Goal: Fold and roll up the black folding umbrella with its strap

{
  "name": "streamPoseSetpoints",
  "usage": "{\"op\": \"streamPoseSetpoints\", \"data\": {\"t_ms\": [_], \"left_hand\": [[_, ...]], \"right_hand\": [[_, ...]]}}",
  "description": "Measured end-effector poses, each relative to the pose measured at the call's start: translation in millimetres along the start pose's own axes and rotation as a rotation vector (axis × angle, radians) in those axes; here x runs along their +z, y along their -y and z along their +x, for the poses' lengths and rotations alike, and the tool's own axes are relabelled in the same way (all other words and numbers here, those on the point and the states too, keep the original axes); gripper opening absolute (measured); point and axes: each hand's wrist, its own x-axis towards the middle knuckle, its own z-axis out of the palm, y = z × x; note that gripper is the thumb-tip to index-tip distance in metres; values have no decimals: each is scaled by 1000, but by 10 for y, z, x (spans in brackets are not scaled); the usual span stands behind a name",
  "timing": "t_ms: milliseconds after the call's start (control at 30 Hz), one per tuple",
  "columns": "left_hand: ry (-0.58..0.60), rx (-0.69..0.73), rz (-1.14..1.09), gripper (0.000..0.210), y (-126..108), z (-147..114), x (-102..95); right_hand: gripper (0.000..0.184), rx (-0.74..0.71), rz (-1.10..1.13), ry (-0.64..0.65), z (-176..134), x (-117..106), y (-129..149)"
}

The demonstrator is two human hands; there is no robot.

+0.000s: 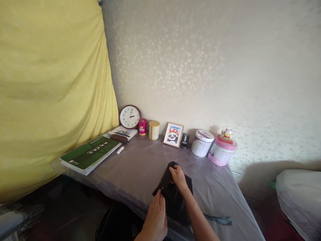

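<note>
A black piece of fabric (173, 204) lies bunched near the front of the table; its exact kind I cannot tell. My right hand (178, 176) pinches it close to its far end, fingers closed. On its near left side my left hand (155, 214) has its fingers pressed together at the cloth's edge, seen from the back, with the thumb side partly hidden. To the right of the fabric, a dark bluish strip (220, 220) lies flat on the table, its left end hidden by my right forearm.
Along the back of the table (140, 167) stand a clock (130, 117), a pink can (142, 127), a yellow-lidded tin (153, 130), a panda picture frame (173, 135), a black object (185, 141) and two tubs (202, 144). A green book (91, 152) lies left.
</note>
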Motion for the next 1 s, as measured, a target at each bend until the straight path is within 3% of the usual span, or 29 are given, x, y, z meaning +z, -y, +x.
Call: {"op": "streamPoseSetpoints", "data": {"t_ms": [200, 367, 500, 633, 867, 1000], "left_hand": [[13, -38, -53, 64, 66, -67, -10], [-164, -3, -13, 75, 71, -150, -90], [-224, 102, 134, 64, -9, -117, -177], [-135, 187, 135, 72, -35, -23, -146], [74, 48, 98, 87, -77, 32, -148], [137, 8, 64, 90, -115, 37, -181]], "right_hand": [[25, -90, -79, 114, -51, 20, 42], [17, -209, -144, 152, -124, -15, 59], [20, -297, -240, 133, -186, -19, 81], [22, -360, -317, 132, -287, -17, 109], [22, -752, -457, 65, -369, -86, -61], [25, -794, -466, 50, -158, -107, -188]]}}
